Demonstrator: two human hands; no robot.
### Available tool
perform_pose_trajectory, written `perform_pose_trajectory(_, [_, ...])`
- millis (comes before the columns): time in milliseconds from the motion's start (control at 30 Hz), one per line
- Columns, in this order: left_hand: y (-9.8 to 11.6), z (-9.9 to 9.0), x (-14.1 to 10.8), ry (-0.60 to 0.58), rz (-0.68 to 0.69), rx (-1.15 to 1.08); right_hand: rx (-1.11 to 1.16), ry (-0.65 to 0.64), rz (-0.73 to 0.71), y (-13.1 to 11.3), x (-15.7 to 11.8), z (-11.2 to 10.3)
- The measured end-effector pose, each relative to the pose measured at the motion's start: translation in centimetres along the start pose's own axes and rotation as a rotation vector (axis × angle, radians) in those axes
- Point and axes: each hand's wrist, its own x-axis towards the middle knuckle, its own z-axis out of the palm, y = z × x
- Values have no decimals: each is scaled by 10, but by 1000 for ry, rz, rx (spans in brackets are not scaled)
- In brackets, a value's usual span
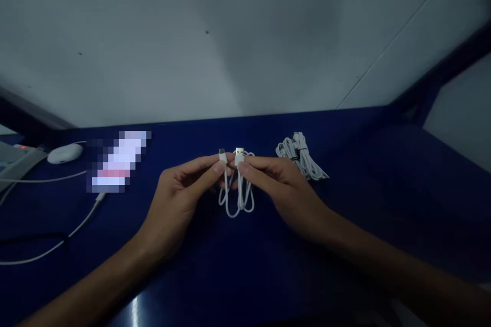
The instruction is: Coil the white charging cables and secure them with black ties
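A white cable (232, 213) hangs in loose loops between my hands, over the blue table (238, 271). My left hand (192, 184) pinches its smaller plug (223, 155) between thumb and fingers. The wider metal-tipped USB plug (240, 154) is pinched in my right hand (274, 179), side by side with the first. Both plugs point away from me, a small gap apart. Part of the cable's coil is hidden behind my fingers.
Bundled white cables (305, 158) lie beyond my right hand. At the left are a pixelated, bright phone-like object (120, 161) with a cord attached, a white rounded case (65, 154) and a white power strip (23, 161) with a red light. A pale wall (238, 61) rises behind the table.
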Motion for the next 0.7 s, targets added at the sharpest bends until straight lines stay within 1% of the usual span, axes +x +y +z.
perform_pose_trajectory(167, [-1, 0, 0, -16, -9, -7, 5, 0, -15, 2, 2, 0])
perform_pose_trajectory(400, [-1, -1, -1, -36, -13, -26, 12, 9, 13, 1, 1, 0])
perform_pose_trajectory(600, [-2, -1, 0, -60, -45, -109, 20, 14, 6, 1, 1, 1])
perform_pose_trajectory(700, [-2, 0, -1, -48, -49, -131, 48, 69, 11, 2, -1, 2])
